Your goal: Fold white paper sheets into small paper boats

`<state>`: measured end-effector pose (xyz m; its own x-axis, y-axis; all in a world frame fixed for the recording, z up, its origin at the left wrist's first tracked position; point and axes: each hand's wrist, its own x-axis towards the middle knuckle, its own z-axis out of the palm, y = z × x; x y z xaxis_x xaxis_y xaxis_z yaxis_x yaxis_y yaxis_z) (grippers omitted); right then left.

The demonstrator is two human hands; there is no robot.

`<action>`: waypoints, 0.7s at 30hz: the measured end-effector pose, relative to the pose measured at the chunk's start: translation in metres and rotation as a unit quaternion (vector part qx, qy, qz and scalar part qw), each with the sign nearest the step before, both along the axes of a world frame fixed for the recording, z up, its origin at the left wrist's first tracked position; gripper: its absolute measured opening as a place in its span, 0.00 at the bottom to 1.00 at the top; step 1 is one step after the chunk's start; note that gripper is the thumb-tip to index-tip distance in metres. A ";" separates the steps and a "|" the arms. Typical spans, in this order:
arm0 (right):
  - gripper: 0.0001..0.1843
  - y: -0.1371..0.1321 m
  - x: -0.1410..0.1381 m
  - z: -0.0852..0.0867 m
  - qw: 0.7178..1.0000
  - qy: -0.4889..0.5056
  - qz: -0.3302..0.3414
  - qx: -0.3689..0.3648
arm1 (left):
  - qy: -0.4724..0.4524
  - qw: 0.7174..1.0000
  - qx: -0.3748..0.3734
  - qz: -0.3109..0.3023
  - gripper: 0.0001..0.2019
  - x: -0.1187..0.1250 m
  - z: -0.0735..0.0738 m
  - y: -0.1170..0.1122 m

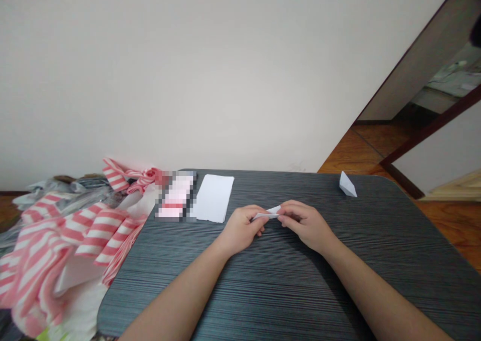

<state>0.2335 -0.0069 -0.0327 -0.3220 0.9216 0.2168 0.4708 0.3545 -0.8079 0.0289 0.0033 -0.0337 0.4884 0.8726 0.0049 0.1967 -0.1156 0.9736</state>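
Left grip [242,228], right grip [306,225] clamped on folded white paper [267,213] between them.

Both hands pinch a narrow folded strip of white paper [267,213] between them at the middle of a dark grey streaked table [285,291], the left hand [242,229] holding one end and the right hand [306,225] the other. Up and to the left of the hands lie a sheet of white paper [214,198] and, just beside it, a pixelated object [176,196], while a folded white paper shape [347,185] sits near the table's far right edge. Pink-and-white striped cloth [86,235] heaps over the table's left edge.
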 end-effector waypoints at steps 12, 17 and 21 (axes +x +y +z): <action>0.13 0.000 -0.002 0.006 0.999 -0.019 0.014 0.026 | 0.007 1.000 0.003 -0.009 0.15 0.001 0.002 -0.001; 0.13 -0.001 -0.003 0.006 0.999 -0.020 0.012 0.035 | 0.001 1.000 0.001 -0.012 0.15 0.001 0.004 -0.001; 0.13 -0.001 -0.003 0.007 0.999 -0.025 0.008 0.043 | 0.005 1.000 0.000 -0.016 0.14 0.001 0.004 -0.001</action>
